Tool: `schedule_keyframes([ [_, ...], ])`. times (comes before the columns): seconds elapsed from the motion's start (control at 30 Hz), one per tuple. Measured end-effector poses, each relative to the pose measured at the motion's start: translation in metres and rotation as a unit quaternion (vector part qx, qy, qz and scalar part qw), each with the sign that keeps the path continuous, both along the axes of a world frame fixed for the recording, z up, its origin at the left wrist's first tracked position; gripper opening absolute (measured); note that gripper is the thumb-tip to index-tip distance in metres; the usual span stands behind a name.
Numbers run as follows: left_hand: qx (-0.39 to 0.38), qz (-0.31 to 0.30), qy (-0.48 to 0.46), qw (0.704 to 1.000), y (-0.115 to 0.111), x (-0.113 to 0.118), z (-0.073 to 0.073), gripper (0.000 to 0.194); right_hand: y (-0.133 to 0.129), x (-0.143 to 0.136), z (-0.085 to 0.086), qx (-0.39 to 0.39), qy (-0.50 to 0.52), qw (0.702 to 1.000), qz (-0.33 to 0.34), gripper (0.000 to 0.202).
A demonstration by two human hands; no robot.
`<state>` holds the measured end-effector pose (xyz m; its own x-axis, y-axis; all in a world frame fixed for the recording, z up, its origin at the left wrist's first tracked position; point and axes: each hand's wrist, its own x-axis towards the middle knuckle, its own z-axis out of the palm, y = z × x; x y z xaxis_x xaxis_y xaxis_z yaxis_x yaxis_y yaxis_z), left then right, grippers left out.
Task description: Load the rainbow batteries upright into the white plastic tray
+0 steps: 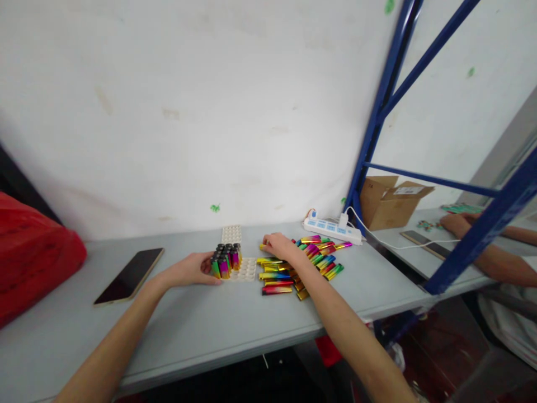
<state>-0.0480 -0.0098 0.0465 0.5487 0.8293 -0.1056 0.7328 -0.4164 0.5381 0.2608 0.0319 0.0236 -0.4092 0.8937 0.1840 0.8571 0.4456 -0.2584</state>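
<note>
Shiny rainbow-coloured lighters (227, 262) with black tops stand upright, packed together in the left part of a white tray with round holes (248, 270). Curled against their left side is my left hand (197, 269), its thumb along the front and its fingers behind, holding the tray's end. My right hand (277, 246) is over the left edge of a loose pile of lighters (321, 260). Its fingers are pinched on a lighter whose yellow end (263, 247) sticks out to the left; the rest is hidden by the hand.
Another white holed tray (232, 234) lies behind, by the wall. A phone (131, 275) and a red bag (36, 254) are at left. A white power strip (333, 229) with cables sits behind the pile. Right stand a blue rack post (369, 140), a cardboard box (388, 204) and another person's arms (482, 246).
</note>
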Motion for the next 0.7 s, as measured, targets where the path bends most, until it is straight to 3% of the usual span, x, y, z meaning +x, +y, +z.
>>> schedule_keyframes([
  [0.17, 0.003, 0.009, -0.003, 1.000, -0.001, 0.001, 0.000, 0.059, -0.001, -0.007, -0.002, 0.036, 0.108, 0.993, 0.016, 0.023],
  [0.37, 0.010, 0.009, 0.005, 1.000, -0.005, 0.002, 0.004, 0.064, -0.002, -0.014, 0.005, 0.054, 0.293, 0.954, -0.004, 0.025],
  [0.5, -0.005, 0.014, 0.001, 1.000, -0.008, 0.004, 0.006, 0.066, -0.001, -0.018, 0.005, 0.039, 0.338, 0.940, -0.018, 0.038],
  [0.6, -0.002, 0.019, 0.010, 1.000, -0.009, 0.004, 0.007, 0.065, 0.000, -0.021, 0.003, 0.008, 0.354, 0.935, 0.002, 0.052],
  [0.7, 0.011, 0.018, 0.012, 1.000, -0.009, 0.004, 0.007, 0.064, -0.001, -0.027, -0.001, -0.076, 0.399, 0.911, 0.067, 0.050],
])
